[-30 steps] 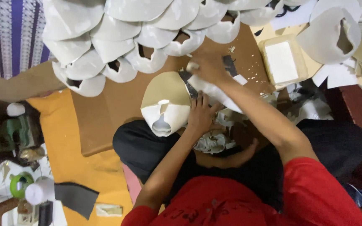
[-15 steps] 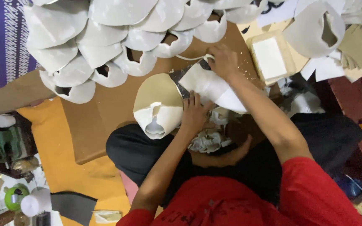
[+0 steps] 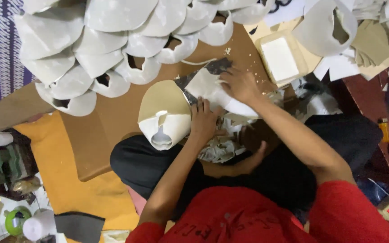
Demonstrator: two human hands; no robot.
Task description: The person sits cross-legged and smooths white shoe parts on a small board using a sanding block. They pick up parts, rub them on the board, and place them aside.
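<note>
- Since the earlier frames, both hands are working a little lower on the brown board (image 3: 113, 130), and the white sheet piece (image 3: 210, 90) is now lying flatter under the right hand.
- The right hand (image 3: 239, 83) is pressing down on the white sheet piece with its fingers spread, seemingly to pin it against the board so it cannot slide; this grip is flat and open, closing around nothing.
- The left hand (image 3: 203, 119) is resting beside the tan shoe upper (image 3: 165, 114), fingers extended and touching its edge and the near edge of the white piece, apparently steadying both; I cannot tell whether the thumb is pinching anything.
- The tan shoe upper is lying on the board just left of the left hand, its pale lining facing up and its open throat turned toward the person.
- White offcuts (image 3: 221, 148) are collecting in the person's lap, right below the hands.
- A pile of grey shoe uppers (image 3: 95, 49) is sitting overlapped along the far edge of the board, kept apart from the piece in hand.
- A shallow box (image 3: 280, 58) holding a white block is sitting to the right, near the right hand.
</note>
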